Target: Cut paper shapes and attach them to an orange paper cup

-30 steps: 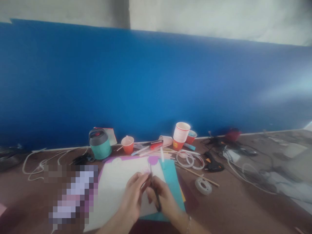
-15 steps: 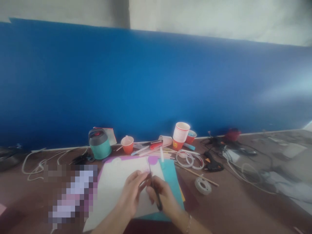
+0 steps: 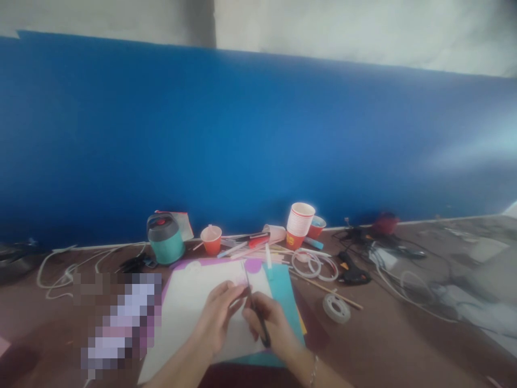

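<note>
My right hand (image 3: 266, 320) grips a pair of scissors (image 3: 262, 330) with dark handles, its fingers wrapped round them. The blades point away from me and look nearly closed. Close beside the blades, my left hand (image 3: 220, 312) is closed in a pinch. A small pale pink piece (image 3: 241, 277) shows at its fingertips; blur hides its kind. Both hands are above a large white sheet (image 3: 181, 310), which lies over a teal sheet (image 3: 286, 293) and purple paper. Past the fingertips lies a purple round piece (image 3: 253, 266).
Behind the sheets stand a teal flask (image 3: 166, 245), an orange paper cup (image 3: 211, 241) and a stack of cups (image 3: 299, 226). At right are a tape roll (image 3: 336, 308), a wooden stick (image 3: 343, 292), a glue gun (image 3: 353, 269) and loose cables. A pixelated object (image 3: 121, 323) lies left.
My left forearm has shifted slightly to the left. Both hands keep almost the same place and hold, and the things on the table have not moved.
</note>
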`<state>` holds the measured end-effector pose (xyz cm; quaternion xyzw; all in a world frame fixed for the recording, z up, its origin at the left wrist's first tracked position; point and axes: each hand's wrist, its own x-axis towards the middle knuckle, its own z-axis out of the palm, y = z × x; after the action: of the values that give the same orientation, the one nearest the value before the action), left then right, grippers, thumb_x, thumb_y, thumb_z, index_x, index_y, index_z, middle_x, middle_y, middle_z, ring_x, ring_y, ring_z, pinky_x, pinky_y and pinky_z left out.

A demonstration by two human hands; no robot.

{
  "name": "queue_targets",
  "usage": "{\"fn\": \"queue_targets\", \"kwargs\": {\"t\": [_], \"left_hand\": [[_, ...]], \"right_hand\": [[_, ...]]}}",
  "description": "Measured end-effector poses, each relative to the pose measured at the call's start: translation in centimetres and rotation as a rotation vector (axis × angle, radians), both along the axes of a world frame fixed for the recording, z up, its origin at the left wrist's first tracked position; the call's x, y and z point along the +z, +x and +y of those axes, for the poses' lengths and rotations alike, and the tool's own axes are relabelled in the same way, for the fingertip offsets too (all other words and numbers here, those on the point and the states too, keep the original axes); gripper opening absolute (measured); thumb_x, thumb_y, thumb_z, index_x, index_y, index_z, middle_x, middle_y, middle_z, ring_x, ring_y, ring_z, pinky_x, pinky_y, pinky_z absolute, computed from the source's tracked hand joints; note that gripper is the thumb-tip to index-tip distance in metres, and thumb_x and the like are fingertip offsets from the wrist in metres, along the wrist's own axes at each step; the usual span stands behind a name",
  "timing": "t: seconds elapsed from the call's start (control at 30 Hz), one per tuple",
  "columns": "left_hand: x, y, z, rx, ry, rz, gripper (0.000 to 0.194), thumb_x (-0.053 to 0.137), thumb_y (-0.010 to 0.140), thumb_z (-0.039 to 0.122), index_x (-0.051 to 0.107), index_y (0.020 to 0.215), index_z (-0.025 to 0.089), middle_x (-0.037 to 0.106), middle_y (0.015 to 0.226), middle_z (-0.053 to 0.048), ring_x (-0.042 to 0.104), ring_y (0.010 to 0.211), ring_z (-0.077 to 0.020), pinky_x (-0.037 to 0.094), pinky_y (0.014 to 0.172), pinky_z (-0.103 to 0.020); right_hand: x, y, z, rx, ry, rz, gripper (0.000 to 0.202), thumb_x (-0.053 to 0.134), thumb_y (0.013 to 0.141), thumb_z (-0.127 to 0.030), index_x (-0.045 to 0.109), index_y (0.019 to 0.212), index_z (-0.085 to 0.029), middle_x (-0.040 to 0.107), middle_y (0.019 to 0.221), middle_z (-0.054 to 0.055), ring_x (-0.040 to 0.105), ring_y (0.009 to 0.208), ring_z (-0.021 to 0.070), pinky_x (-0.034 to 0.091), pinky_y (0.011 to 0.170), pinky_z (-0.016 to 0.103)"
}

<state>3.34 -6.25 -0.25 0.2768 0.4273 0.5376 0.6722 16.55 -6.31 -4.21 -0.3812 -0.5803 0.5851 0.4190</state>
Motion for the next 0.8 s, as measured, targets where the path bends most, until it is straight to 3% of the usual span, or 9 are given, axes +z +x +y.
{"fn": "queue_targets", "kwargs": {"t": [0.4, 0.8], "left_hand": [[-0.61, -0.44, 0.4, -0.025, 0.037, 0.023, 0.026, 0.073, 0.065, 0.03, 0.051, 0.059, 0.018, 0.067, 0.078, -0.004, 0.061, 0.091, -0.0221, 0.04, 0.084, -0.033], [-0.68, -0.6, 0.47, -0.029, 0.013, 0.02, 0.025, 0.074, 0.065, 0.029, 0.051, 0.06, 0.018, 0.065, 0.077, -0.003, 0.06, 0.095, -0.0231, 0.039, 0.084, -0.032]], "right_hand": [[0.79, -0.02, -0.09, -0.011, -0.043, -0.038, 0.042, 0.06, 0.072, -0.059, 0.047, 0.068, -0.019, 0.04, 0.043, -0.01, 0.033, 0.036, 0.0046, 0.026, 0.037, 0.017], [0.22, -0.14, 0.01, -0.031, -0.042, -0.051, 0.042, 0.061, 0.072, -0.058, 0.047, 0.068, -0.019, 0.04, 0.041, -0.01, 0.033, 0.033, 0.0042, 0.024, 0.034, 0.017]]}}
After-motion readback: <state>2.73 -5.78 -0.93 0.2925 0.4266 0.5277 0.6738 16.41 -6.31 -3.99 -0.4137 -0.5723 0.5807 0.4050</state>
